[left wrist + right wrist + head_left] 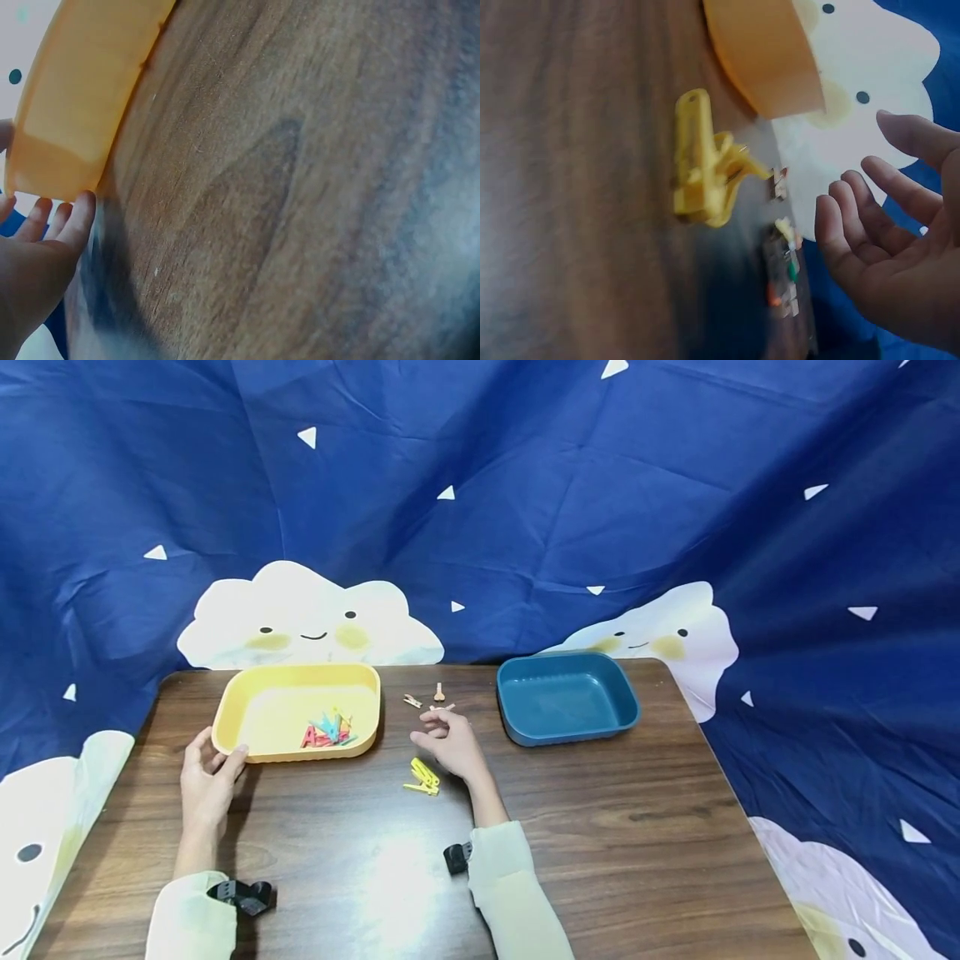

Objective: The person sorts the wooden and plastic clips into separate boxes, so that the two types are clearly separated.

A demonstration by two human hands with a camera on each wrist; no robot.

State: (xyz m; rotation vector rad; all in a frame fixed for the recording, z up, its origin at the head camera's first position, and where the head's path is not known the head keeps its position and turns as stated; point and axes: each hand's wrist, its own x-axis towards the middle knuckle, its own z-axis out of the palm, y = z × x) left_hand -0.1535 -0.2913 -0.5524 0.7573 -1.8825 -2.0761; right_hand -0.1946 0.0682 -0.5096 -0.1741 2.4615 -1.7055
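Observation:
My left hand [206,789] holds the front left corner of a yellow tray [300,755], thumb at the rim and fingers against the outer wall. Inside the tray, toward its right, lies a small heap of red, blue and yellow-green clothespins [327,732]. My right hand [453,746] is held over the table between the two trays, fingers loosely bent, with nothing in them. Just beyond its fingertips lie several small wooden clothespins [412,701], one partly hidden by the hand. Yellow clothespins [705,172] lie together on the table, nearer me than that hand.
A dark teal tray [567,727] with a bare inside stands to the right of my right hand. The brown wooden table [630,843] ends at the back against a blue curtain [480,527] with cloud faces. Bright glare falls on the table's front middle.

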